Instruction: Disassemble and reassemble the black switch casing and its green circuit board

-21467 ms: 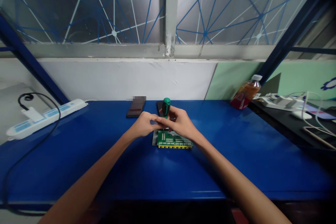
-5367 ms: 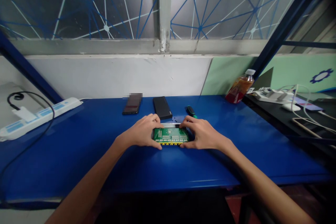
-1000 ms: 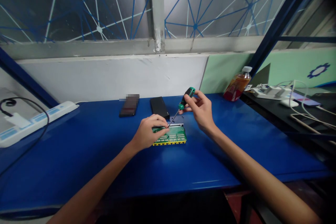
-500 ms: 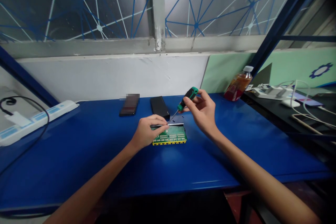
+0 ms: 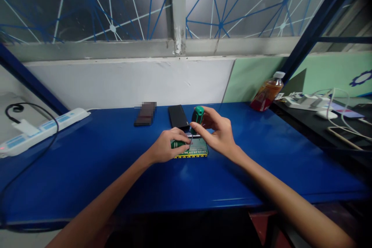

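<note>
My right hand (image 5: 218,131) grips the green and black handle of a screwdriver (image 5: 198,114), which stands nearly upright with its shaft pointing down. Under it lies a green circuit board (image 5: 201,145) with a row of small pale parts and a yellow strip along its near edge. My left hand (image 5: 165,146) rests over the board's left part, thumb and fingertips pinched together right by the screwdriver's tip. Whatever sits between those fingertips is too small to make out. The left hand hides part of the board.
Behind the board lies a black flat box (image 5: 178,117), with a dark, pixelated phone-like slab (image 5: 144,116) to its left. A white power strip (image 5: 43,131) with a black cable lies at left. A drink bottle (image 5: 267,92) stands at the back right of the blue table (image 5: 186,186).
The screwdriver has gone from slanted to nearly upright, its tip now nearer the board's front edge. My right hand came left and slightly down; my left hand's fingers followed the tip.
</note>
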